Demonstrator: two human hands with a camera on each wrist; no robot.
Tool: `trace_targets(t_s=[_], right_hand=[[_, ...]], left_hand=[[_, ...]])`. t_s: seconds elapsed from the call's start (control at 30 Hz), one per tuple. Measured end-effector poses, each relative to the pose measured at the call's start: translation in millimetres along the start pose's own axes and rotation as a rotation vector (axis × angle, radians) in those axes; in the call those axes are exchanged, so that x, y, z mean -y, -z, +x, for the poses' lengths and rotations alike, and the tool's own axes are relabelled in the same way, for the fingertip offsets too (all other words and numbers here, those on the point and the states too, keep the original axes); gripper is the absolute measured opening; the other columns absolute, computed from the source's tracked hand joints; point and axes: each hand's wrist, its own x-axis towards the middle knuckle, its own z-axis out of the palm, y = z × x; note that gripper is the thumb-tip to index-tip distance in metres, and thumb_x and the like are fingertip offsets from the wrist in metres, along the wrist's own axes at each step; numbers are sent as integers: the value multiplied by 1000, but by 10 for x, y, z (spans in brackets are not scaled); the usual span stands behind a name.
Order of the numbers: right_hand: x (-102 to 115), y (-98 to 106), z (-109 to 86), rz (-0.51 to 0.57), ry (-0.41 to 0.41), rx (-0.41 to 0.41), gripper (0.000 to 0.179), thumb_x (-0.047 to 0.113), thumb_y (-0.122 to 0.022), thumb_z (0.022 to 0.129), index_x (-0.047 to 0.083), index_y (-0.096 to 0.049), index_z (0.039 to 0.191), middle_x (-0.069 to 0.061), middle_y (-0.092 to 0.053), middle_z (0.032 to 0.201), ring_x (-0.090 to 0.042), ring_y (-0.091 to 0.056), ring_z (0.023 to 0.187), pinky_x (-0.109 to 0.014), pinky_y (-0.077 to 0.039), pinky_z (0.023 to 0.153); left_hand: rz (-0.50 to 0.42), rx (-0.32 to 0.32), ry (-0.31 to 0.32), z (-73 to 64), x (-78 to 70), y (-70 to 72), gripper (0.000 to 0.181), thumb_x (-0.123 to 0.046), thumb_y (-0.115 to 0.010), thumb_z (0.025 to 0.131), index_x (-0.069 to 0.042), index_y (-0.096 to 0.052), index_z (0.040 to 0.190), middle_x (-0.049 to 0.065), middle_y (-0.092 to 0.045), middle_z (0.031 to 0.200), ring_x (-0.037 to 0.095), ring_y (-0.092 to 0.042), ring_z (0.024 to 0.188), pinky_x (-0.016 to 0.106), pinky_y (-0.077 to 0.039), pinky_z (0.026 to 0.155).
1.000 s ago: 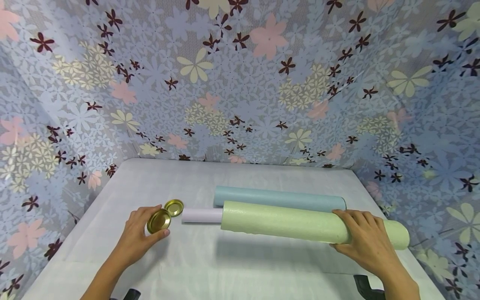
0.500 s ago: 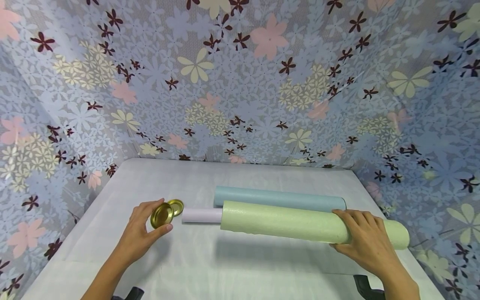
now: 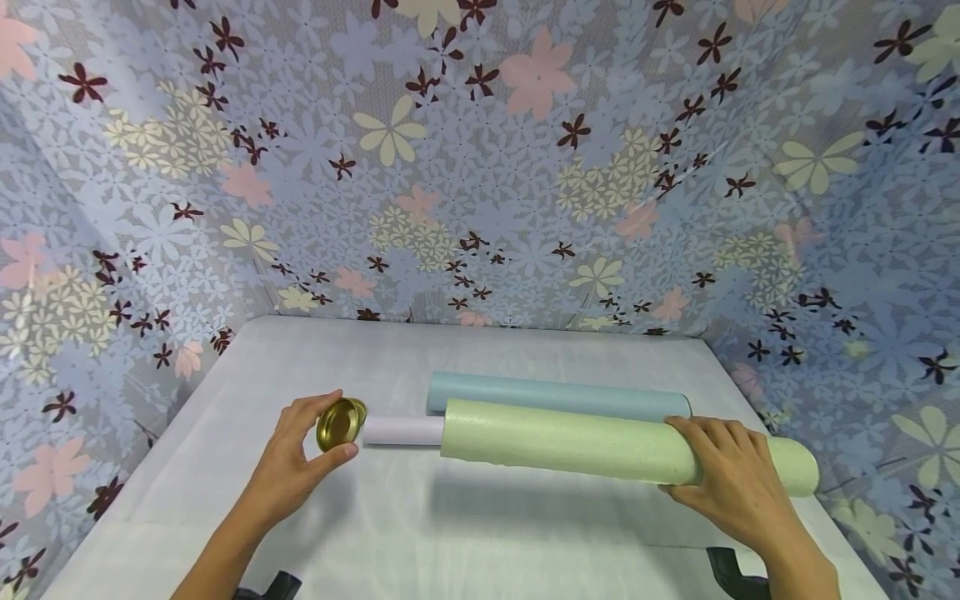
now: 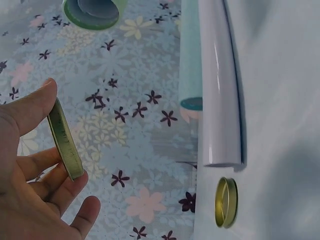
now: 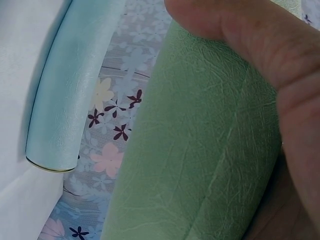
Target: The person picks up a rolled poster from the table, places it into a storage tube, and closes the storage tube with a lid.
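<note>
My left hand (image 3: 288, 467) pinches a round gold metal lid (image 3: 337, 425) by its edges between thumb and fingers. In the left wrist view that lid shows edge-on, apart from the green tube's hollow end (image 4: 95, 15). My right hand (image 3: 723, 471) grips a thick pale green cardboard tube (image 3: 562, 442) near its right end, raised over the table with its shadow below. A second gold lid (image 4: 227, 202) lies on the table, mostly hidden behind the held one in the head view. Beside it is the end of a thinner lilac tube (image 3: 402, 431), partly covered by the green one.
A light blue tube (image 3: 555, 392) lies behind the green one, with a gold rim at its right end in the right wrist view. A white-covered table (image 3: 487, 550) bears everything, and a floral curtain (image 3: 480, 183) hangs around its back and sides.
My left hand has moved right and slightly away from me with the gold lid, which now overlaps the second lid. The right hand and green tube have stayed nearly still.
</note>
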Motion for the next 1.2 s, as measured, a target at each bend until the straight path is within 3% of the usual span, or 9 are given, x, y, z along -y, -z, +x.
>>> trace_targets(t_s=[0.43, 0.83, 1.07, 1.2], right_hand=[[7, 6, 19, -5, 9, -8, 88, 35, -89, 48, 17, -53, 126, -13, -59, 111, -35, -50, 99, -53, -33, 84], [30, 21, 40, -7, 10, -7, 89, 36, -89, 48, 16, -53, 126, -13, -59, 112, -36, -50, 100, -53, -33, 84], [38, 32, 49, -4, 20, -13, 89, 35, -89, 47, 16, -53, 127, -12, -59, 111, -36, -50, 99, -53, -33, 84], [46, 37, 54, -5, 23, -13, 90, 35, -90, 47, 16, -53, 127, -12, -59, 111, -36, -50, 99, -53, -33, 83]], left_hand=[[-124, -7, -67, 31, -130, -67, 65, -20, -72, 84, -27, -41, 141, 3, -46, 136, 11, -42, 113, 46, -39, 92], [-198, 17, -58, 60, -201, -174, 65, -17, -70, 85, -27, -40, 142, 5, -45, 138, 27, -49, 117, 57, -42, 92], [-230, 31, -71, 67, -238, -242, 65, -17, -69, 85, -29, -39, 141, 1, -46, 138, 26, -51, 117, 51, -43, 92], [-248, 40, -91, 71, -250, -280, 65, -17, -69, 86, -30, -39, 142, 0, -46, 139, 17, -46, 122, 41, -43, 96]])
